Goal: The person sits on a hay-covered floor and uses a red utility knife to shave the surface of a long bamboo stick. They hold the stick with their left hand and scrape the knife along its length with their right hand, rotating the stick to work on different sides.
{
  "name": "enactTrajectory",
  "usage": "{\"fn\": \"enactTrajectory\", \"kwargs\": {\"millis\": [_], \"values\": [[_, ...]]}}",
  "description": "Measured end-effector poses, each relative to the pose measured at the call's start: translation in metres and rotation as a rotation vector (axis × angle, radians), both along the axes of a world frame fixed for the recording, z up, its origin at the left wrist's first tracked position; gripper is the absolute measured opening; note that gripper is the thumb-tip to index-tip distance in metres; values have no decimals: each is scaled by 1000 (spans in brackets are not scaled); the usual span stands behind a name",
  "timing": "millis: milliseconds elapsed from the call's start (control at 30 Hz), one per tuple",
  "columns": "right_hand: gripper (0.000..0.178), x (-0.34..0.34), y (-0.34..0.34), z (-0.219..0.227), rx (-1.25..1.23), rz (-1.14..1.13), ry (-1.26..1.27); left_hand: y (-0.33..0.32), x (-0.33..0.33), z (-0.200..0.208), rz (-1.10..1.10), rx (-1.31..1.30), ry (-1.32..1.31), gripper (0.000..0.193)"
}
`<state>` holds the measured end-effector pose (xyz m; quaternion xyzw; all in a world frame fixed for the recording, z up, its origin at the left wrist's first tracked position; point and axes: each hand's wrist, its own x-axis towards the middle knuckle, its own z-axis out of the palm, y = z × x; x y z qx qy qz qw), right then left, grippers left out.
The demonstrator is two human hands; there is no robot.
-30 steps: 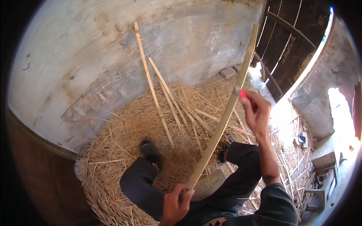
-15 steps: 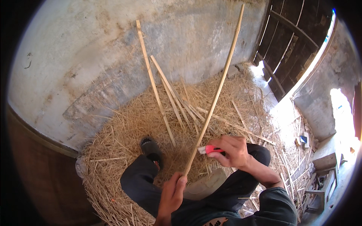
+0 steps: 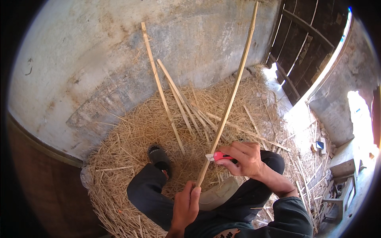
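A seated person holds a long, narrow bamboo strip (image 3: 236, 85) by its lower end; it slants up and to the right, its far end standing in front of the stained wall (image 3: 99, 59). The left hand (image 3: 185, 207) is wrapped around that lower end, thumb uppermost. The right hand (image 3: 244, 158) is closed around a red utility knife (image 3: 223, 156), whose pale blade (image 3: 209, 157) lies across the strip a little above the left hand, apparently touching it. Any marking on the knife is too small to read.

Lettering shows on a light printed patch (image 3: 227, 233) on the front of the dark shirt (image 3: 291, 214), cut off by the lower edge. Near the right side lies a small white-and-blue object (image 3: 320, 146), too small for any label to be made out.

Between the legs, in dark trousers (image 3: 149, 198), sits a pale block (image 3: 222, 193), just beside the left hand. A dark sandal (image 3: 159, 158) rests among straw-coloured shavings (image 3: 115, 158) spread over the floor. Beyond it, several more bamboo strips (image 3: 162, 91) slant up toward the wall, well apart from both hands. A dark plank door (image 3: 305, 51) stands at upper right.
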<state>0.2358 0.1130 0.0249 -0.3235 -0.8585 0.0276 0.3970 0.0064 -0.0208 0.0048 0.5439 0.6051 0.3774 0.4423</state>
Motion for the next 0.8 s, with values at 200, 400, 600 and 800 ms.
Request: {"fn": "enactTrajectory", "kwargs": {"millis": [200, 400, 600, 800], "values": [[22, 18, 28, 8, 69, -128, 104, -10, -2, -2, -25, -71, 37, 29], [26, 64, 86, 33, -63, -510, 152, -43, -8, -26, -7, -50, 73, 34], [27, 83, 111, 34, -43, -518, 189, -47, -27, -33, -95, -144, -19, 34], [29, 86, 108, 25, -286, -542, 305, -32, -37, -38, -158, -333, -217, 35]]}}
